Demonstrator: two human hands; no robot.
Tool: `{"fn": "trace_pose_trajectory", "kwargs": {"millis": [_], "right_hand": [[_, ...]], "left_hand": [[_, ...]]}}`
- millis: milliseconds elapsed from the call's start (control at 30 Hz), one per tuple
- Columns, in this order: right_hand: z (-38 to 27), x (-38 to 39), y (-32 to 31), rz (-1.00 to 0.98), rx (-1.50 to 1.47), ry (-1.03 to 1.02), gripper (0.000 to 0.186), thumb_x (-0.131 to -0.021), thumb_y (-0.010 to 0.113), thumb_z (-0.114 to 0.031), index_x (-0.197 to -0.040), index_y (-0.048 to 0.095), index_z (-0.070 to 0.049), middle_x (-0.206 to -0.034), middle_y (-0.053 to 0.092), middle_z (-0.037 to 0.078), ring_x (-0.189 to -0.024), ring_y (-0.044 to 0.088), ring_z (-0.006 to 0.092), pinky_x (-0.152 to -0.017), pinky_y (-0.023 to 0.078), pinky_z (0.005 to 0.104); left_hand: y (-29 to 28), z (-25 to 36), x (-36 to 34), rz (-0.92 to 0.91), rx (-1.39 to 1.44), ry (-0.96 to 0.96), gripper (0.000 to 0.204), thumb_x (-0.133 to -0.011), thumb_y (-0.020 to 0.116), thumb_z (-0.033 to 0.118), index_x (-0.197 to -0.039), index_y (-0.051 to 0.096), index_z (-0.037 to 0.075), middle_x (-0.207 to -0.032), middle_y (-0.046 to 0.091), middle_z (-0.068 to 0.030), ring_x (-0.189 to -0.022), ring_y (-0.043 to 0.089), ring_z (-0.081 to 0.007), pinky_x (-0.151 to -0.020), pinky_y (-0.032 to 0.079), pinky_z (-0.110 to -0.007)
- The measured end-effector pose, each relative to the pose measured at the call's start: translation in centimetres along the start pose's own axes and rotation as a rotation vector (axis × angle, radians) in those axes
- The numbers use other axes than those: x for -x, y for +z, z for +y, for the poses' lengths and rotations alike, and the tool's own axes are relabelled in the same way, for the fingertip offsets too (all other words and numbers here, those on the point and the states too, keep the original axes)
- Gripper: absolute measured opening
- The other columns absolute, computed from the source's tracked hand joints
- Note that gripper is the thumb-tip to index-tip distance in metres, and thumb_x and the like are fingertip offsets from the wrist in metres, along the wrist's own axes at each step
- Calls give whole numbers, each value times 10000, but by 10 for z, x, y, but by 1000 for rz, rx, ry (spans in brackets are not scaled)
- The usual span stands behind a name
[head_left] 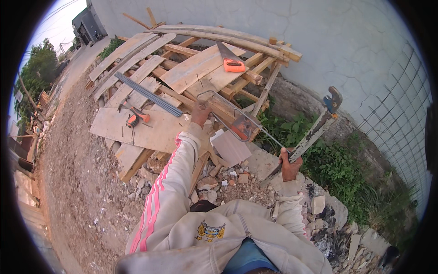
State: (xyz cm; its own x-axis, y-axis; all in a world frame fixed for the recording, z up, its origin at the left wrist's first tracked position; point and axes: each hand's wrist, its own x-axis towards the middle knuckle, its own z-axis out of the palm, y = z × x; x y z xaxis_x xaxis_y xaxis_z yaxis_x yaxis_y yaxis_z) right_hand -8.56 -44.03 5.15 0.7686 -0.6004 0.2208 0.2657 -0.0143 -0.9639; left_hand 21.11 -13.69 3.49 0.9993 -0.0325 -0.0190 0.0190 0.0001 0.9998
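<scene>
Fingers bent, my left hand (200, 114) closes on a thin steel rod (248, 119) at the near side of the boards. The rod is bent into a loop at its left, and a straight length runs down to my right hand (290, 166). That hand is wrapped round a long, scuffed bar (310, 137), right where the rod's end meets the fingers. The bar slants up to the right and ends in a hooked blue and rusty head (333, 99). Under the loop lies a reddish-brown block (245, 127), partly hidden.
Grey rods (148, 94) lie bundled across the planks (121, 64). An orange-handled handsaw (231, 59) rests farther back, a claw hammer (133, 110) and a tape measure (132, 121) nearer left. Nails stick up from the boards. Rubble (223, 185), weeds (342, 169) and a wall (319, 41) surround the stack.
</scene>
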Motion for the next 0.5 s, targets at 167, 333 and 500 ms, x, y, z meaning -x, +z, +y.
{"fn": "trace_pose_trajectory", "kwargs": {"millis": [167,333,500], "right_hand": [[62,6,7,39,170,63,241,-926,775,-197,-921,703,33,-734,641,-4,-671,563,68,-598,455,276],[73,-1,11,-37,236,148,241,-930,763,-203,-888,692,24,-715,609,-15,-673,524,69,-601,433,280],[56,-11,12,-66,307,165,268,-917,764,-201,-785,649,2,-658,556,-16,-615,468,73,-553,394,297]], "left_hand": [[-9,-8,-24,-23,-253,-18,448,-839,725,33,-1236,527,-26,-845,701,-136,-658,693,-193,-543,544,-300],[-8,-18,-29,30,-521,83,383,-853,713,223,-1139,650,-24,-842,730,-175,-730,737,-294,-688,600,-400],[24,53,8,141,-1103,177,473,-867,677,361,-1224,682,51,-1225,667,-204,-1048,680,-374,-914,551,-470]]}}
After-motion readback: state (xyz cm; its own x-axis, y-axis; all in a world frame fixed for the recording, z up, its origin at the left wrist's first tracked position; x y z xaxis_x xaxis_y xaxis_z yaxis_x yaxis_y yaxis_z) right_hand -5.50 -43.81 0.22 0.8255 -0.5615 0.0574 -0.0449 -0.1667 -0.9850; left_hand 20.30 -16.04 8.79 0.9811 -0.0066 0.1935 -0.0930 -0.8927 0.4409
